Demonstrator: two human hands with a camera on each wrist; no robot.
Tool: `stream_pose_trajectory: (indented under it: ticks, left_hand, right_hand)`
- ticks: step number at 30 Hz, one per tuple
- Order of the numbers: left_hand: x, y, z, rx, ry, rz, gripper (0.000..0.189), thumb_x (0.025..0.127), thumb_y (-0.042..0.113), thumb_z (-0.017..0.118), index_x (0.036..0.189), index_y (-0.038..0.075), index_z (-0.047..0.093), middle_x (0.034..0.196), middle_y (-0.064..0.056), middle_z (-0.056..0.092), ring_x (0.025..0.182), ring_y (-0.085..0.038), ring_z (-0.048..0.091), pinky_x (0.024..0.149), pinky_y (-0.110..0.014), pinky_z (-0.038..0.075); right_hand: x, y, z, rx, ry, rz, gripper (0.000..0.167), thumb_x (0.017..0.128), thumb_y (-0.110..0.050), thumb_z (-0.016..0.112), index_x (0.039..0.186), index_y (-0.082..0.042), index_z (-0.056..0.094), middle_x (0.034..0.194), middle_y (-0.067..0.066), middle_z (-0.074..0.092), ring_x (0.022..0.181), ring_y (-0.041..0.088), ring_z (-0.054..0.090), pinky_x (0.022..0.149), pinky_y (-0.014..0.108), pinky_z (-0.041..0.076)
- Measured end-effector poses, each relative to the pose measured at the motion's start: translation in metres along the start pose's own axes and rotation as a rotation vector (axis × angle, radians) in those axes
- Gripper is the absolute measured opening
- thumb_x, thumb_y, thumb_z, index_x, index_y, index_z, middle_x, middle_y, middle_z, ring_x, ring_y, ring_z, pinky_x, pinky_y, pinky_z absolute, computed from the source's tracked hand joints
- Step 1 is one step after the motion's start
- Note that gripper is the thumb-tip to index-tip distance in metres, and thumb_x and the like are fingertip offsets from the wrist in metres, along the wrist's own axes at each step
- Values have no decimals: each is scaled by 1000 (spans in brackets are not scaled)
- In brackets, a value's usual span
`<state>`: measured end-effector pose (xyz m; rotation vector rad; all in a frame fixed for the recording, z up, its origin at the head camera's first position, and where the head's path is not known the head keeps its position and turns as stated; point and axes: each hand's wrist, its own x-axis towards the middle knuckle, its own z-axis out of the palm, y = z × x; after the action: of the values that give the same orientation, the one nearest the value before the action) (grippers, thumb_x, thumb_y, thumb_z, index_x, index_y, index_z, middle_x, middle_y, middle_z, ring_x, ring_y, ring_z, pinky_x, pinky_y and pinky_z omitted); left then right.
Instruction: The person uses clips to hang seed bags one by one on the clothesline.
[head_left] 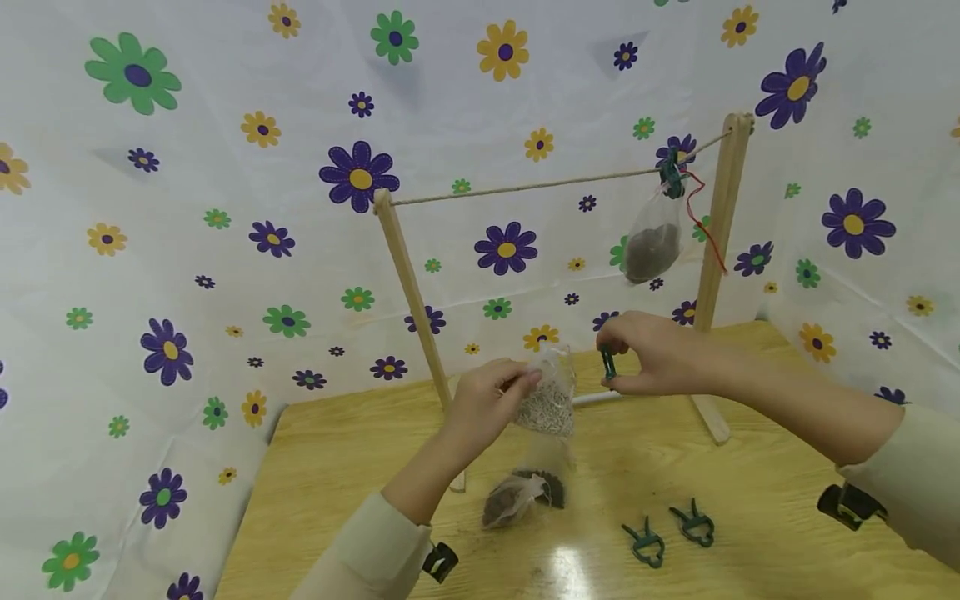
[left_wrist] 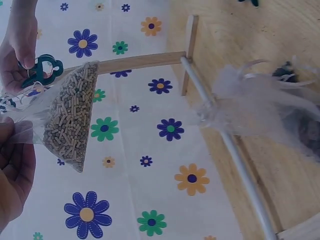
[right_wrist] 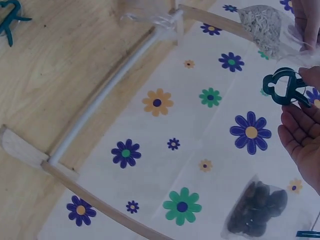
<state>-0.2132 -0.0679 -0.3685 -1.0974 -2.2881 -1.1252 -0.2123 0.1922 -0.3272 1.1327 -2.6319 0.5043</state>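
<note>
My left hand (head_left: 483, 400) pinches the gathered top of a sheer bag of small pale pellets (head_left: 551, 404). In the left wrist view the pellet bag (left_wrist: 72, 115) sticks out sideways from the fingers, its contents plainly visible. Just to its right, my right hand (head_left: 652, 354) holds a green plastic clip (head_left: 608, 362) between thumb and fingers. The right wrist view shows this clip (right_wrist: 272, 87) apart from the bag. Above, a bag of dark lumps (head_left: 651, 250) hangs by another green clip (head_left: 671, 177) from a rope (head_left: 525, 187); a red cord (head_left: 701, 221) dangles beside it.
Two wooden posts, left (head_left: 412, 283) and right (head_left: 723, 217), carry the rope; a white bar (left_wrist: 235, 165) runs low between them. On the wooden table (head_left: 337, 475) lie sheer bags with dark contents (head_left: 506, 504) and two green clips (head_left: 648, 550). Behind hangs a flowered cloth (head_left: 300, 250).
</note>
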Motion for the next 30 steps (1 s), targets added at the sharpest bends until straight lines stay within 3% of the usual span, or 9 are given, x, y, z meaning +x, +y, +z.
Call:
stream_pose_trajectory:
  ticks: [7, 15, 20, 26, 30]
  left_hand:
    - [28, -2, 2, 7, 18, 27, 13, 91, 9, 62, 85, 0, 70, 74, -5, 65, 62, -10, 55, 57, -18, 46]
    - [57, 3, 5, 56, 8, -53, 16, 94, 14, 59, 93, 2, 71, 78, -5, 68, 66, -11, 58, 61, -18, 47]
    - [76, -1, 9, 70, 36, -63, 18, 94, 14, 59, 92, 1, 71, 75, -6, 67, 60, -11, 53, 57, -17, 43]
    - [96, 0, 12, 98, 61, -75, 20, 94, 14, 59, 91, -1, 71, 76, -9, 68, 57, -12, 48, 54, -18, 38]
    - [110, 4, 14, 120, 63, -106, 22, 95, 17, 58, 91, 0, 71, 77, -8, 68, 56, -12, 48, 54, -18, 37]
  right_hand:
    - [7, 2, -29, -16, 62, -27, 33, 75, -17, 79, 98, -2, 61, 86, 3, 62, 79, 17, 60, 70, 36, 52]
    - [22, 1, -71, 11, 82, 67, 36, 79, -18, 77, 103, 1, 59, 89, 7, 64, 81, 20, 64, 73, 38, 54]
    - [32, 2, -94, 18, 149, 56, 30, 80, -12, 75, 100, 0, 57, 86, 4, 64, 79, 16, 63, 72, 32, 53]
    - [48, 4, -119, -22, 229, 68, 33, 82, -13, 72, 106, 2, 56, 96, 12, 64, 92, 27, 61, 82, 44, 49]
    - [57, 7, -133, -47, 252, 84, 32, 84, -15, 70, 109, 1, 56, 98, 15, 64, 93, 31, 60, 79, 45, 47]
